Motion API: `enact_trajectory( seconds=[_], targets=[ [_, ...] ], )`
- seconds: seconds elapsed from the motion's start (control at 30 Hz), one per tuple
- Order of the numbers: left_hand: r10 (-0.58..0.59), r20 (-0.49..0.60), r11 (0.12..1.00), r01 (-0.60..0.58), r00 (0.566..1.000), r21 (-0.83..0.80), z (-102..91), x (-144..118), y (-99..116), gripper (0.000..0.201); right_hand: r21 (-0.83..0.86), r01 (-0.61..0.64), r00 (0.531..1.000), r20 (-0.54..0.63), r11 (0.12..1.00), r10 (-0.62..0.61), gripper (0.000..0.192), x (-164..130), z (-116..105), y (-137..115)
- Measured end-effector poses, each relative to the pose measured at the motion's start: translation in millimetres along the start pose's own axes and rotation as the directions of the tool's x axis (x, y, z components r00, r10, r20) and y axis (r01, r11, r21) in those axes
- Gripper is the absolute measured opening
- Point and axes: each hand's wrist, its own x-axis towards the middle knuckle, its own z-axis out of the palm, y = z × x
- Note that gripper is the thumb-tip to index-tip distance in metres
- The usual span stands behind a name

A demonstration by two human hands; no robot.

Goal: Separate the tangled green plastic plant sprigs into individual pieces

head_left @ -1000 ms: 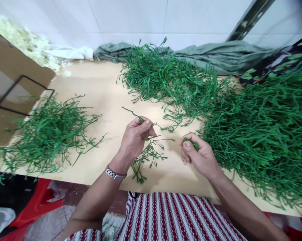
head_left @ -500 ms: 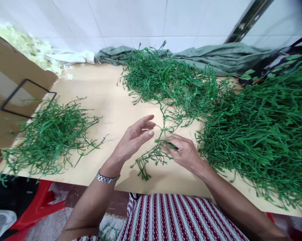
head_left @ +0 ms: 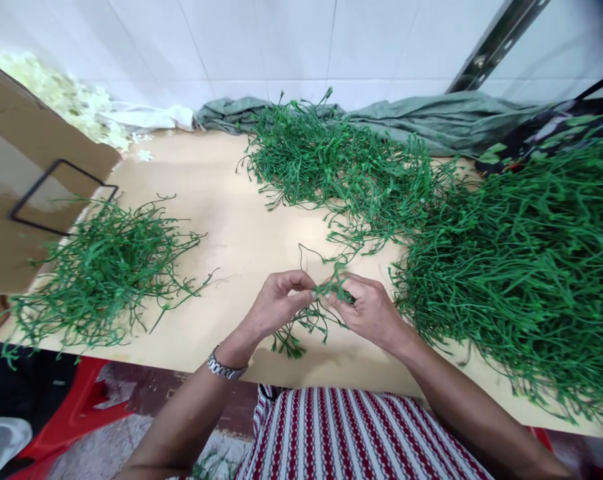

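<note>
My left hand and right hand both pinch one green plastic branched sprig, grip clamped at its top, just above the pale tabletop. Best keep fingertips close together, tufts dangling toward me, clear of the big green stem heap right of my grip.

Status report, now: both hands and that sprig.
Left hand and right hand both pinching one green sprig above table. Stem piles clear of hands.
</note>
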Motion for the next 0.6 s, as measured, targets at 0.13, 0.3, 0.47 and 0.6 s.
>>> enact_trajectory(
  seconds=[0.13, 0.3, 0.47, 0.6],
  targets=[
    [-0.083, 0.034, 0.987, 0.086, 0.996, -0.134, 1.3, -0.1, -2.3, 0.010, 0.052, 0.045, 0.999, 0.027, 0.998, -0.047, 0.021, 3.6, -5.7, -2.6],
    [-0.131, 0.012, 0.971, 0.131, 0.991, -0.201, 3.4, -1.5, -3.2, 0.011, 0.066, 0.079, 0.990, 0.113, 0.995, -0.086, 0.018, 8.3, -4.8, -2.2],
    [-0.142, 0.027, 0.983, 0.144, 0.990, -0.118, 3.1, -4.7, 1.1, 0.010, 0.153, -0.006, 0.985, 0.170, 0.988, -0.020, 0.014, 7.8, -3.2, -3.1],
    [-0.128, 0.058, 0.991, 0.130, 0.990, -0.033, 2.7, -5.9, 2.1, 0.011, 0.164, -0.027, 0.987, 0.158, 0.986, 0.000, 0.014, 5.0, -4.2, -1.5]
  ],
)
